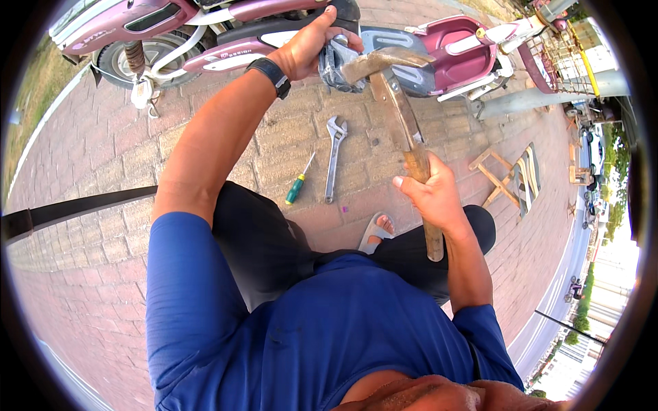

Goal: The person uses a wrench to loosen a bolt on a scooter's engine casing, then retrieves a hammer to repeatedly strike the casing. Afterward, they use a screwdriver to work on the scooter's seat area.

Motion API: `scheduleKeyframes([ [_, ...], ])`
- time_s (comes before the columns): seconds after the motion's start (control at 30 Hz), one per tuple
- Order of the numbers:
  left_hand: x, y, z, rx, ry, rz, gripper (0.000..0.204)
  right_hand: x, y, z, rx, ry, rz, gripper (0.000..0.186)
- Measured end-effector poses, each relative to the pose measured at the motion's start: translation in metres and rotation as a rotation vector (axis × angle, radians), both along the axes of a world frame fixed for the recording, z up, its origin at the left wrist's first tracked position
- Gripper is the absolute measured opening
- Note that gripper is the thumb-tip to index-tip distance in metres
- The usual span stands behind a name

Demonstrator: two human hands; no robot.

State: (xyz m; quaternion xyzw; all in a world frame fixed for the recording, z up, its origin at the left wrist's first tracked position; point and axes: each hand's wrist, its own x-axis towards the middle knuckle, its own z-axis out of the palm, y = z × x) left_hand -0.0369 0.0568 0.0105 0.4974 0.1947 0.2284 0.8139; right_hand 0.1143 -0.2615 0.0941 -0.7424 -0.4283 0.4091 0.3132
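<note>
The right hand [439, 194] is closed around the wooden handle of a hammer [399, 113], which extends ahead of that hand, its butt jutting back toward the person. The hammer's long axis slants forward and slightly left from the right hand; its curved head [370, 64] lies crosswise, one end aimed left toward a grey block [332, 74], and contact cannot be told. The left hand [312, 51] has its fingers at the block's upper edge, thumb apart; whether it grips cannot be told. Beyond both hands runs the edge of a pink scooter [462, 58], which limits forward room. Left of the right hand, bare paving [373, 164] opens as far as an adjustable wrench [334, 161] and a screwdriver [299, 183]; to its right, more paving separates it from a folding stool [504, 179]. The right knee [481, 229] is just beside the right forearm.
</note>
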Motion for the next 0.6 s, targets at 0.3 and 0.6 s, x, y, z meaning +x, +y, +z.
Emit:
scheduleKeyframes([
  [0.3,0.006,-0.009,0.005,-0.059,0.049,0.027,0.087,0.009,0.0,-0.023,0.011,-0.018,0.007,0.032],
  [0.6,0.004,-0.001,-0.001,-0.085,-0.041,-0.062,0.091,0.022,0.003,0.073,0.111,-0.085,-0.12,0.029],
])
